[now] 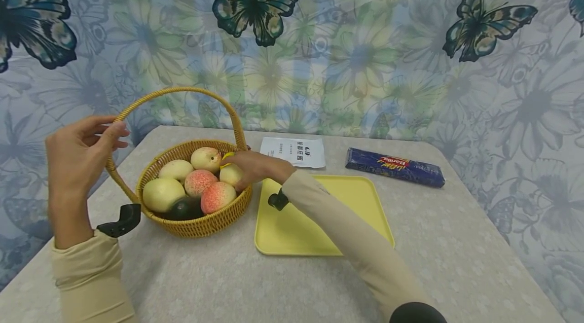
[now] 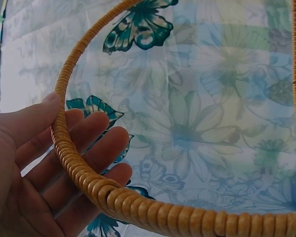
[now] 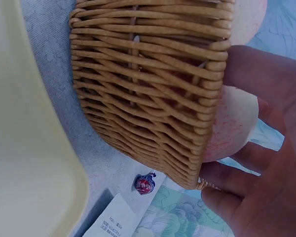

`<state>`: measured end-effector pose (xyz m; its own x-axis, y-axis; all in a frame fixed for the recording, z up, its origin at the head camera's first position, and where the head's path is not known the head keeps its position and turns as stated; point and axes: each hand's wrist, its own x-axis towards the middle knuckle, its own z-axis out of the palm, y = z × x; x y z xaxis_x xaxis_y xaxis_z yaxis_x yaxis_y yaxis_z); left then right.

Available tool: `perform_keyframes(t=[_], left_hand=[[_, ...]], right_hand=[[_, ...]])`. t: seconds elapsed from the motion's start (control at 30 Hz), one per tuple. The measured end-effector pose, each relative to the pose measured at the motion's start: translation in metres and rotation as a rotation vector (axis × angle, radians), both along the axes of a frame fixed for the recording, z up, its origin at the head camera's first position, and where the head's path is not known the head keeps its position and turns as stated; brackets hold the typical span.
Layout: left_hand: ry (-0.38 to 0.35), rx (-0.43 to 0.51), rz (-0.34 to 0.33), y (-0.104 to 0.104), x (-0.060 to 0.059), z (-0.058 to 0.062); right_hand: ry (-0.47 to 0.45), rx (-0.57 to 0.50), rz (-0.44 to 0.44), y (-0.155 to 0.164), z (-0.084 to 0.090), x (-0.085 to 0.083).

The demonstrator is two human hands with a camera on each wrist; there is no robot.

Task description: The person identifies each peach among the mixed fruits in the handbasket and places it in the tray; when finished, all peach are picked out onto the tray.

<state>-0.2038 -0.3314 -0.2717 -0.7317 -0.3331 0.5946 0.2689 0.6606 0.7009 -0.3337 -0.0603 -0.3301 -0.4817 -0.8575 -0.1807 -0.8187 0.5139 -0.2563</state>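
A wicker basket [image 1: 196, 229] with a tall arched handle [image 1: 180, 90] holds several peaches [image 1: 199, 182], pale yellow fruits [image 1: 162, 194] and a dark green fruit [image 1: 184, 209]. My left hand [image 1: 79, 153] is at the handle's left side; in the left wrist view, the thumb lies against the wrapped cane with the fingers behind it. Inside the basket's right side, my right hand [image 1: 257, 167] grips a pale peach [image 1: 230, 174]. The right wrist view shows this peach [image 3: 234, 123] between thumb and fingers, just above the woven rim. A bit of yellow [image 1: 226, 158] shows beside the fingers.
Right of the basket lies a yellow tray [image 1: 292, 239], with my right forearm across it. Behind are a white packet [image 1: 296, 150] and a blue Barilla package [image 1: 394, 166]. A small red-and-blue wrapped item [image 3: 144, 183] lies near the basket. A butterfly-print cloth [image 1: 365, 84] hangs behind the table.
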Motion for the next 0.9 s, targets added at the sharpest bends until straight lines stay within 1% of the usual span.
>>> perform_keyframes(t=[0.17,0.37,0.6,0.8,0.9], left_hand=[[0.006,-0.004,0.002,-0.0007,-0.0003,0.0],[0.005,-0.016,0.011,0.0,-0.0001,-0.0002],[-0.007,0.003,0.009,0.0009,0.0001,-0.0007],[-0.027,-0.008,0.021,0.0014,0.0002,-0.0001],[-0.031,-0.008,0.02,0.001,0.0002,0.0002]], right_hand=[[0.007,-0.001,-0.002,0.0,0.0011,0.0014],[0.009,0.007,-0.028,-0.0003,0.0008,0.0034],[-0.002,0.007,-0.035,-0.0006,0.0009,0.0039],[0.012,-0.015,-0.02,0.0,-0.001,0.0018],[0.003,-0.049,-0.017,0.0004,-0.001,0.0007]])
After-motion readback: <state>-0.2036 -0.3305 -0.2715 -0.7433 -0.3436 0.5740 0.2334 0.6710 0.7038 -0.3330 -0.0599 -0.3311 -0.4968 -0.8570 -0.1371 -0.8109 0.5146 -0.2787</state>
